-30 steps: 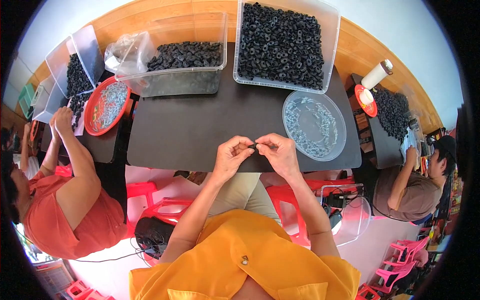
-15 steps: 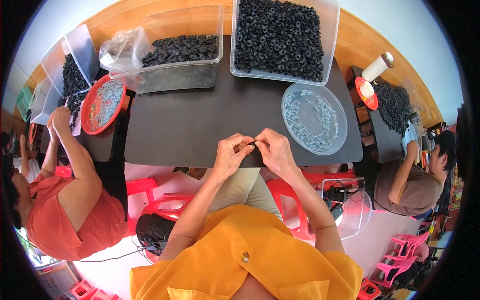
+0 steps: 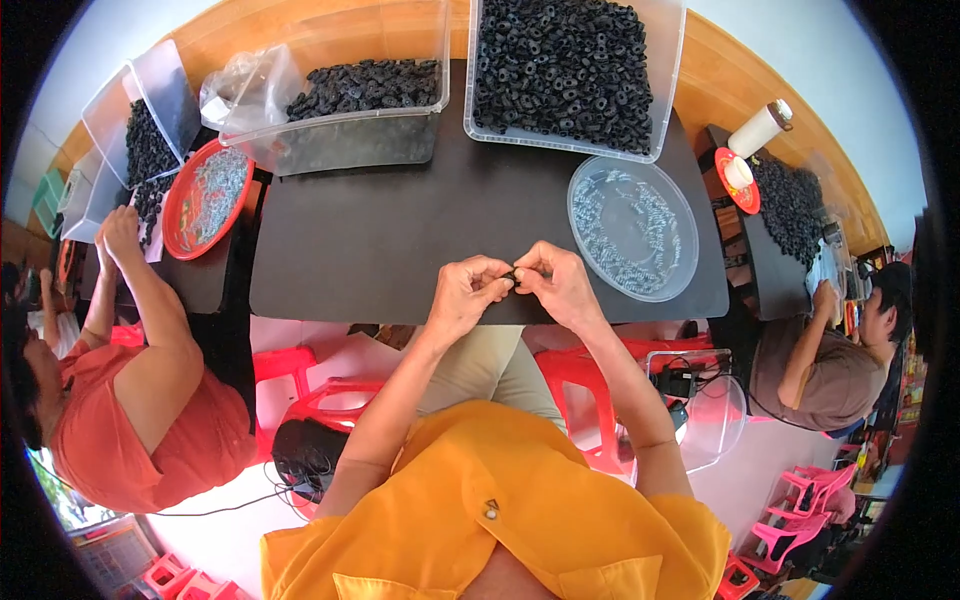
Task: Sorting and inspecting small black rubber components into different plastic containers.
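Observation:
Over the near edge of the dark table (image 3: 350,240), my left hand (image 3: 465,296) and my right hand (image 3: 558,288) meet, thumbs and forefingers pinched together. Between the fingertips is a small black part (image 3: 513,277), mostly covered, so its exact shape is hidden. Both hands are closed on it. Right of my right hand lies a round clear plastic dish (image 3: 640,285) with many small silvery metal pieces spread in it. Beyond it stands a clear bin (image 3: 566,146) full of small black plastic parts with holes through them.
A second clear bin (image 3: 345,152) of black parts stands at the back left, beside a clear plastic bag (image 3: 245,90). Co-workers sit at side tables on the left (image 3: 150,430) and right (image 3: 820,365). A red tray (image 3: 183,235) of metal pieces lies left. Pink stools (image 3: 580,390) stand below.
The view has shifted slightly, so the table sits a little higher in the picture. My fingers have turned slightly around the small black part and still pinch it.

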Action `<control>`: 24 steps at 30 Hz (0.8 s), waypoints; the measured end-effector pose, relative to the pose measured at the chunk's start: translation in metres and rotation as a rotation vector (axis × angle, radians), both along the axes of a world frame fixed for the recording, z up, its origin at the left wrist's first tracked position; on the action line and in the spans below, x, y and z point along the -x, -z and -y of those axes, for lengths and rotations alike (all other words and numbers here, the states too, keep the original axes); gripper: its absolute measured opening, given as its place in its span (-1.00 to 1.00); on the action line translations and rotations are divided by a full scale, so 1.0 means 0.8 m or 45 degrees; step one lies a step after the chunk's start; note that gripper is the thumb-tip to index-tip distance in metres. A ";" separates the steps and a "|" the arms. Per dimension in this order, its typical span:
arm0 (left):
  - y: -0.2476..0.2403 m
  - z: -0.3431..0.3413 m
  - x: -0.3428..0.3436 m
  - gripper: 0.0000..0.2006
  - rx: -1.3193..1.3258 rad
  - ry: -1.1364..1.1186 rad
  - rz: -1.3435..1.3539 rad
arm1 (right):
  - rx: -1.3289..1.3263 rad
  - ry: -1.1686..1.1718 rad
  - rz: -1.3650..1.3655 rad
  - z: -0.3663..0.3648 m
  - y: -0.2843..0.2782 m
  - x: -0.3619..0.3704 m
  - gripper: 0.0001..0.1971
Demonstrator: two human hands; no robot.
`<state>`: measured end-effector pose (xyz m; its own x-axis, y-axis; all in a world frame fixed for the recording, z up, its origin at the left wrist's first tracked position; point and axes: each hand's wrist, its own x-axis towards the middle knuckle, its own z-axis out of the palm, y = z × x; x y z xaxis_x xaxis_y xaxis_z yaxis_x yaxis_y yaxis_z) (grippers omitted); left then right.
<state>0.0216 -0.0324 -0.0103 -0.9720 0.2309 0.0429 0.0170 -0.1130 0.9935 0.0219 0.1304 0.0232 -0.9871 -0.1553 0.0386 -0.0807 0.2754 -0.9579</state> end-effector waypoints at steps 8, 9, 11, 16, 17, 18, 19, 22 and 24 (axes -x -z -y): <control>-0.006 -0.001 -0.002 -0.91 0.056 -0.019 -0.002 | -0.512 0.023 -0.355 0.016 -0.011 -0.010 -0.93; -0.007 -0.002 -0.002 -0.91 0.132 -0.043 -0.049 | -0.516 0.036 -0.426 0.018 -0.010 -0.011 -0.94; -0.010 -0.004 -0.003 -0.90 0.207 -0.069 -0.098 | -0.522 0.048 -0.501 0.018 -0.009 -0.011 -0.93; -0.010 -0.009 -0.004 -0.87 0.124 -0.151 0.006 | -0.513 0.057 -0.615 0.022 -0.001 -0.022 -0.84; -0.011 -0.009 -0.004 -0.87 0.124 -0.152 0.006 | -0.513 0.055 -0.615 0.024 -0.002 -0.026 -0.84; -0.012 -0.009 -0.002 -0.87 0.199 -0.167 -0.003 | -0.471 0.080 -0.577 0.027 -0.004 -0.029 -0.79; -0.014 -0.010 -0.001 -0.86 0.274 -0.178 -0.014 | -0.431 0.109 -0.538 0.028 -0.006 -0.031 -0.75; -0.009 -0.012 0.002 -0.85 0.241 -0.183 -0.030 | -0.558 0.184 -0.633 0.031 0.006 -0.029 -0.66; -0.001 -0.013 0.004 -0.86 0.207 -0.194 -0.021 | -0.605 0.193 -0.676 0.034 0.009 -0.026 -0.67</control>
<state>0.0183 -0.0218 -0.0097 -0.9957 0.0867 0.0331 0.0379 0.0539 0.9978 0.0431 0.1035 0.0164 -0.8660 -0.1376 0.4806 -0.4295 0.6970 -0.5743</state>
